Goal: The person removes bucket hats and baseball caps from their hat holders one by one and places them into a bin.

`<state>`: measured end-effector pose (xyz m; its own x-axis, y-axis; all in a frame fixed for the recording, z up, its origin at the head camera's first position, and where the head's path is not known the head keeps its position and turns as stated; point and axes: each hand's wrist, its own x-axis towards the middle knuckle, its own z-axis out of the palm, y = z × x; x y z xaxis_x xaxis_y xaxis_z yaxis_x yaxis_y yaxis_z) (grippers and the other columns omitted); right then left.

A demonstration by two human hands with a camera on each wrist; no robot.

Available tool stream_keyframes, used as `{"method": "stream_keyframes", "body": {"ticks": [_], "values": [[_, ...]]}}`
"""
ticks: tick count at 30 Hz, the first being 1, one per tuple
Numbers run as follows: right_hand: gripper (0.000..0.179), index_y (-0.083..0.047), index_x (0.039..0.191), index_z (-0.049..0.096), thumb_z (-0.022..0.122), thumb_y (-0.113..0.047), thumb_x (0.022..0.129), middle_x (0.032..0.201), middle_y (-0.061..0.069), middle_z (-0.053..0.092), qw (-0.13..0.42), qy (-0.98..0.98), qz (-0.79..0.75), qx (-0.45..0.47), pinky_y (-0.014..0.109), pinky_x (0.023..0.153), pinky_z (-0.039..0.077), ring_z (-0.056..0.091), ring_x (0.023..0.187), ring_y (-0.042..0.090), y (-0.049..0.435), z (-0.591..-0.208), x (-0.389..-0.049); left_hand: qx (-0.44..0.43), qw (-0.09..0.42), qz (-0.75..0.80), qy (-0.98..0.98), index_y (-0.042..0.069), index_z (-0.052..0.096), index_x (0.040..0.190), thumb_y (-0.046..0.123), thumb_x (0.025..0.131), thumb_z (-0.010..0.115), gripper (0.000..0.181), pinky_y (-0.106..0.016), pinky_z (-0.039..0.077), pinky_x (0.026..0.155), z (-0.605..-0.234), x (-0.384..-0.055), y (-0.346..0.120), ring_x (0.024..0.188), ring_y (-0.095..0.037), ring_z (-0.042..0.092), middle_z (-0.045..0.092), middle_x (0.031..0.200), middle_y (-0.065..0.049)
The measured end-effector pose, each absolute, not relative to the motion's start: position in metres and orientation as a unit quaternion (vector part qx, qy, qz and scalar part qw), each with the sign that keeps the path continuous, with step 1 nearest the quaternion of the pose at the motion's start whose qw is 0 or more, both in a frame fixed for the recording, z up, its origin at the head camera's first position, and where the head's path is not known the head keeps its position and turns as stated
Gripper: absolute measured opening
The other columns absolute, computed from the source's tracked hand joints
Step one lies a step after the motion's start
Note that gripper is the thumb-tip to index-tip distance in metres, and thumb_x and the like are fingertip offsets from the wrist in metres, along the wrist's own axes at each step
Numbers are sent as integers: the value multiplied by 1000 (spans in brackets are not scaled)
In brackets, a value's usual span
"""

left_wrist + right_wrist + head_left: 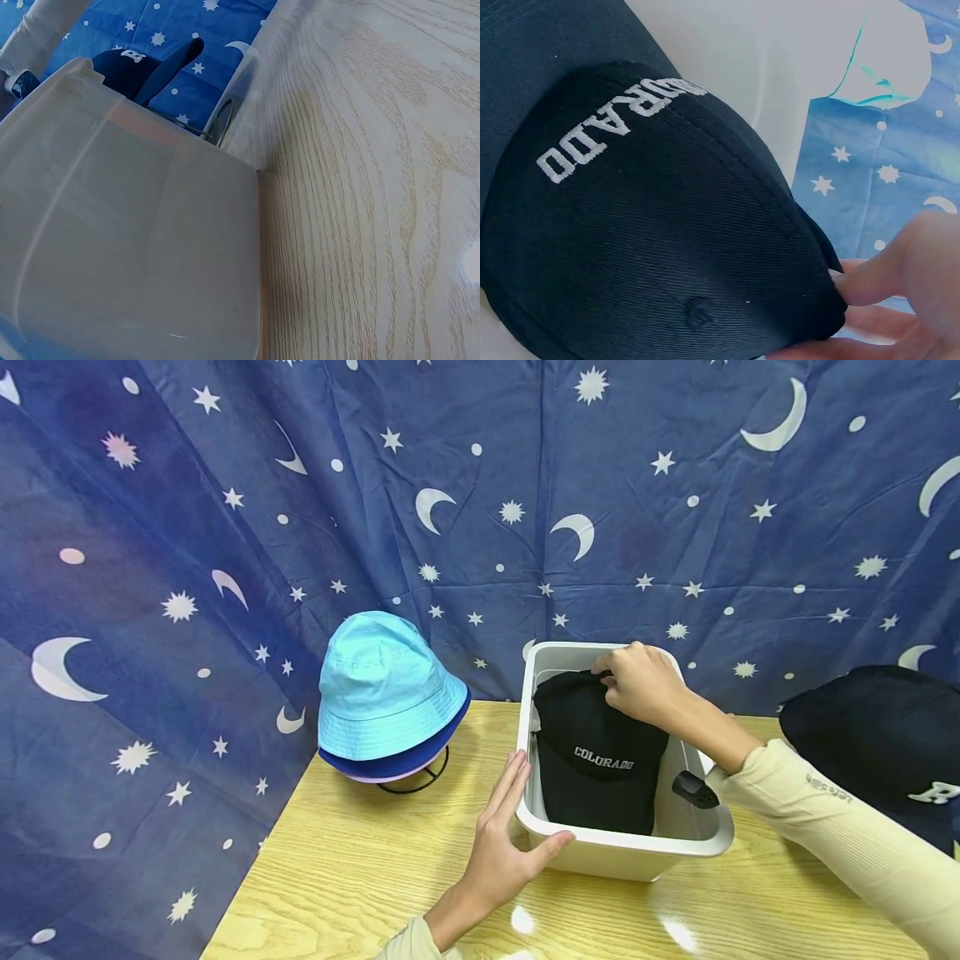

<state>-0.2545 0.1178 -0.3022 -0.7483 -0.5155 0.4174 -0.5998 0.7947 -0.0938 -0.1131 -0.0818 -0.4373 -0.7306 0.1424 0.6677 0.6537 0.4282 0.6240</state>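
Observation:
A black baseball cap [600,722] with white COLORADO lettering lies in a white plastic bin [637,842], its brim toward the bin's front. My right hand [645,685] pinches the far edge of the cap's crown between thumb and fingers. The right wrist view shows the same cap [667,232] close up, with my right thumb and fingers [874,277] at its edge. My left hand [502,843] rests on the bin's near left corner, fingers along the left rim and thumb on the front rim. In the left wrist view only the bin's outer wall [142,225] shows, not the hand.
To the left, a light blue bucket hat [386,685] tops a darker blue one [427,735] on a black wire stand [408,791]. A black cap with a white letter [877,735] sits at the right. A star-and-moon curtain [480,527] hangs behind the wooden table [360,860].

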Motion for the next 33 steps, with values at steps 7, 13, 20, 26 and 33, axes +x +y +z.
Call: {"method": "stream_keyframes", "body": {"ticks": [7,13,20,26,33], "values": [[23,-5,84,71,58,4,66,76,8,67,146,-941,107,286,39,55,46,60,69,24,119,-310,-261,-251,273,-471,-800,1,32,134,40,71,70,84,-38,28,100,-437,-113,-82,129,-28,23,26,141,-12],[23,-2,84,70,56,5,67,83,11,66,104,-942,101,301,39,58,49,61,71,25,115,-316,-265,-251,278,-469,-800,2,32,135,40,71,70,84,-37,28,100,-437,-113,-82,129,-28,23,26,141,-13],[21,-1,85,68,61,4,66,84,13,65,60,-942,102,312,41,63,49,61,76,28,115,-326,-270,-256,280,-467,-799,-1,33,133,39,71,70,83,-38,29,99,-436,-114,-82,129,-28,24,27,141,-14],[19,1,87,68,66,2,68,84,14,65,43,-936,109,332,40,67,49,60,77,29,119,-331,-271,-258,279,-472,-795,0,32,134,39,71,70,83,-37,30,99,-437,-113,-81,129,-28,24,27,141,-14],[20,3,91,67,64,2,71,86,14,65,31,-932,116,343,38,65,49,61,74,25,124,-329,-271,-259,284,-473,-793,5,31,135,39,71,70,83,-38,29,99,-438,-115,-82,128,-29,25,26,141,-15]]}}
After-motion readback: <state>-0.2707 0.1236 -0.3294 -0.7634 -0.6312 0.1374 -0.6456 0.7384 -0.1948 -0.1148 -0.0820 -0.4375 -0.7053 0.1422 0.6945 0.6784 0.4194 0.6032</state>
